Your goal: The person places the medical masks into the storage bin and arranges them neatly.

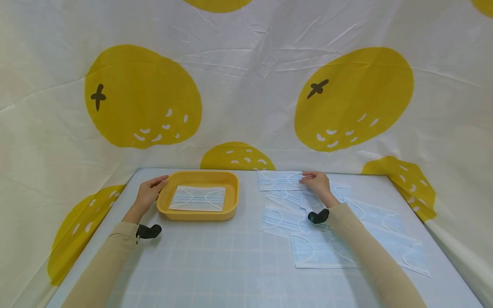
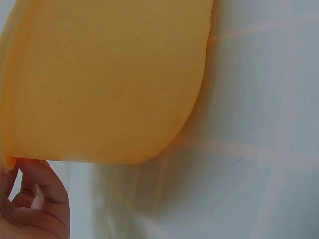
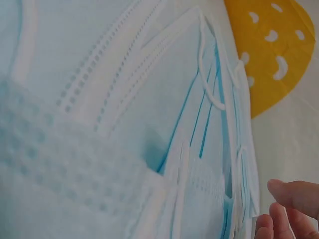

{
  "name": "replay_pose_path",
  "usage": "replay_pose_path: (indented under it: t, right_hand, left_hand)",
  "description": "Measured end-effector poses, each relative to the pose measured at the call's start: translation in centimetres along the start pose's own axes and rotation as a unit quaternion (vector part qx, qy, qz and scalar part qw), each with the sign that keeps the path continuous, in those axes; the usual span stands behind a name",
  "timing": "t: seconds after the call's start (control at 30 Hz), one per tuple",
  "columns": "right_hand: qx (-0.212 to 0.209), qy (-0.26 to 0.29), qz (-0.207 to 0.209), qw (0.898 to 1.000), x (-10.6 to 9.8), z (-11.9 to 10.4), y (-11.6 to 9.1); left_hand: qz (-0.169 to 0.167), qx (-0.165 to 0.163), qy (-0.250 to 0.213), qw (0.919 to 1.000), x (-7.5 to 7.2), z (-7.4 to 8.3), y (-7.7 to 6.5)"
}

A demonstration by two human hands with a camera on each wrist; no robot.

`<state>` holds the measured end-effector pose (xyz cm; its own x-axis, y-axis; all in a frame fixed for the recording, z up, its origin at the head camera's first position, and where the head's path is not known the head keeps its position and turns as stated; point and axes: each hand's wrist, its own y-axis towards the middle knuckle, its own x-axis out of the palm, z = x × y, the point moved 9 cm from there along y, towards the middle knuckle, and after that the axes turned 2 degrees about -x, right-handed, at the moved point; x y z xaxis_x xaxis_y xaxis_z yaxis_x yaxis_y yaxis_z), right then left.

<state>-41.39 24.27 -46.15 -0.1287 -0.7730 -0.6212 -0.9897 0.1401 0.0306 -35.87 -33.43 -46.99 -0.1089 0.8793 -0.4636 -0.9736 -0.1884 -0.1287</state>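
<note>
My left hand (image 1: 148, 194) is at the left end of a yellow plastic tray (image 1: 198, 217). In the left wrist view, the thumb and fingers (image 2: 40, 199) pinch the tray's rim. A pleated blue face mask (image 1: 197, 199) with white ear loops lies flat inside the tray. My right hand (image 1: 317, 184) is at the right end of another face mask (image 1: 279, 181) near the table's back edge. In the right wrist view, the thumb and fingertips (image 3: 281, 189) stand apart, close to the masks' edge; whether they touch it I cannot tell.
Several more face masks (image 1: 319, 254) overlap loosely across the right side of the table, partly beneath my right forearm. The pale checked tabletop (image 1: 215, 265) ends at a white cloth (image 1: 246, 107) printed with yellow fruit, which hangs behind and at both sides.
</note>
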Motion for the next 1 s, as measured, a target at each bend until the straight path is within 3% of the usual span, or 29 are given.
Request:
replay_pose_path:
  t: [0.4,1.0]
  right_hand:
    - [0.057,0.019,-0.014,0.998,0.2,1.4,1.2]
    - [0.084,0.032,-0.028,0.996,1.1,2.0,2.4]
  left_hand:
    - [-0.002,0.000,-0.010,0.9999,0.1,0.2,-0.1]
    - [0.001,-0.006,-0.013,0.9999,-0.1,-0.1,0.0]
